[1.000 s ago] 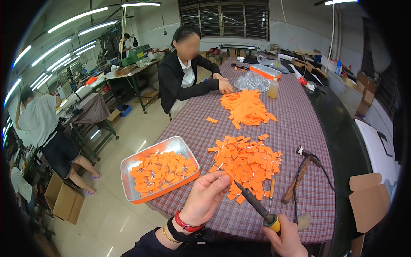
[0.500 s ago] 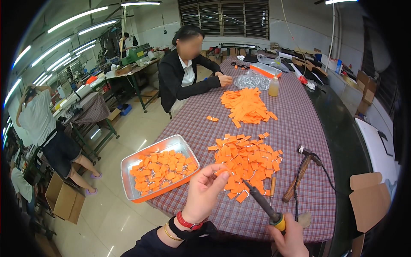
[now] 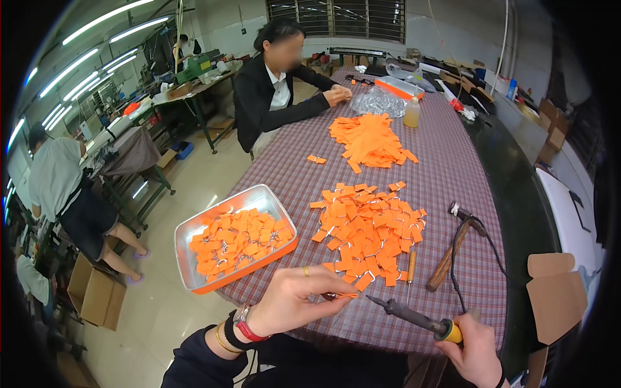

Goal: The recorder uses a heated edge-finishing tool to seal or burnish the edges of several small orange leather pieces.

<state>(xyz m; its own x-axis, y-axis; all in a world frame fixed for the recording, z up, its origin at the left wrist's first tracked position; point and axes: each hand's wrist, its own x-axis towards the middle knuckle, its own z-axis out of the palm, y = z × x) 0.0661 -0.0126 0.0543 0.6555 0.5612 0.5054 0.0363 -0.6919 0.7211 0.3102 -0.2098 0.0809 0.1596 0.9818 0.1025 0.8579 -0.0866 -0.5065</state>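
Note:
Between the thumb and fingers of my left hand (image 3: 304, 294) is a small orange fabric tab (image 3: 345, 295), mostly covered by the fingers. My right hand (image 3: 474, 349) grips a soldering iron (image 3: 414, 315) by its yellow-and-black handle. The iron's dark tip points left, a short way from the tab and apart from it. Beyond both hands lies a heap of orange tabs with metal rings (image 3: 372, 226). To the left, an orange-sided metal tray (image 3: 284, 249) holds more such tabs.
A wooden-handled awl (image 3: 411, 266) and a hammer (image 3: 446, 262) lie right of the heap, the iron's cord nearby. Farther back are a pile of orange strips (image 3: 372, 142), a bottle of yellowish liquid (image 3: 412, 113) and clear plastic (image 3: 380, 102). A co-worker (image 3: 275, 90) sits at the far left edge.
My left hand has turned palm-down and moved lower with the tab. The soldering iron has shifted right and lies flatter, its tip lower. The view has tilted slightly.

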